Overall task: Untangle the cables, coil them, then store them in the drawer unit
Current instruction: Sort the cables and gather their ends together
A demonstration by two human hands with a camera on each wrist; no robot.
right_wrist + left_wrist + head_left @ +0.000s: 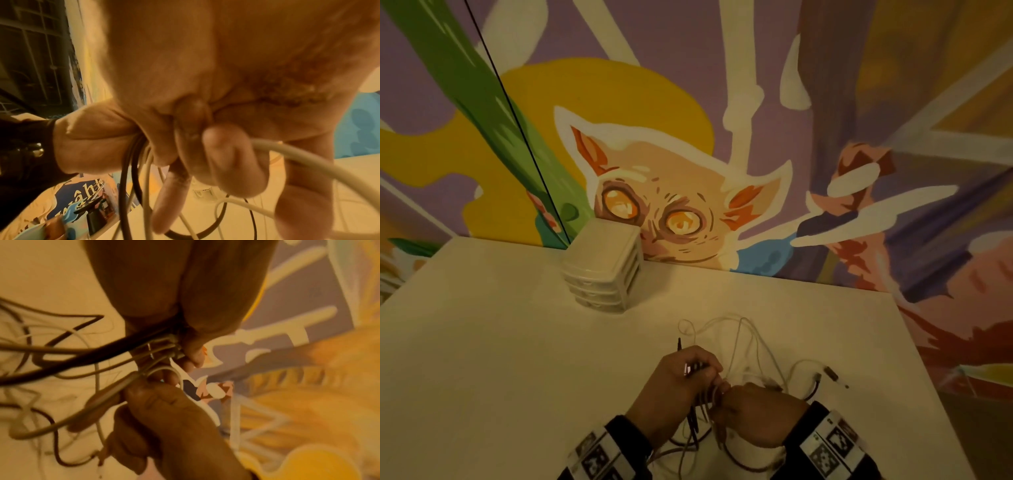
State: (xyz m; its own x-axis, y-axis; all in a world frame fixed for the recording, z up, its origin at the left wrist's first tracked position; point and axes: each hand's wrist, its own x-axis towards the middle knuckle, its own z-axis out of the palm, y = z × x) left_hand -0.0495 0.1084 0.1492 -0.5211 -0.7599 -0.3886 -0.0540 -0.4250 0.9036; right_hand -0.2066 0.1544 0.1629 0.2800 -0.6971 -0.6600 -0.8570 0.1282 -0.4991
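a: where's the mess sitting?

b: low on the white table [482,342], about six o'clock from where i stand. the cables [739,346] are one knot of pale and dark strands, with loops spilling toward twelve o'clock and a plug end lying off at three o'clock.

a: and the hands?

b: both are in the middle of it, touching each other. the left hand [681,380] is curled round a bunch of strands, dark and pale together, so it's closed on the bundle. the right hand [756,418] is just beside it at its three o'clock, fingers bent, pinching a white cable [304,160] that runs out from the fingertips toward four o'clock in the right wrist view.

a: so which way does the next pull go?

b: my guess is that's what matters. the gripped bundle runs roughly six to twelve through the left fist, while the white strand leaves crosswise toward the right. the right hand is the one already on that strand, so it looks best placed to draw it out sideways while the left anchors the rest. how the strand threads inside the knot i can't tell, the fingers hide it.

a: the drawer unit?

b: the drawer unit [602,267] is at eleven o'clock from the hands, well apart, against the painted wall [825,102], drawers shut as far as i can see. the left hand is the nearer one. nothing's coiled yet.
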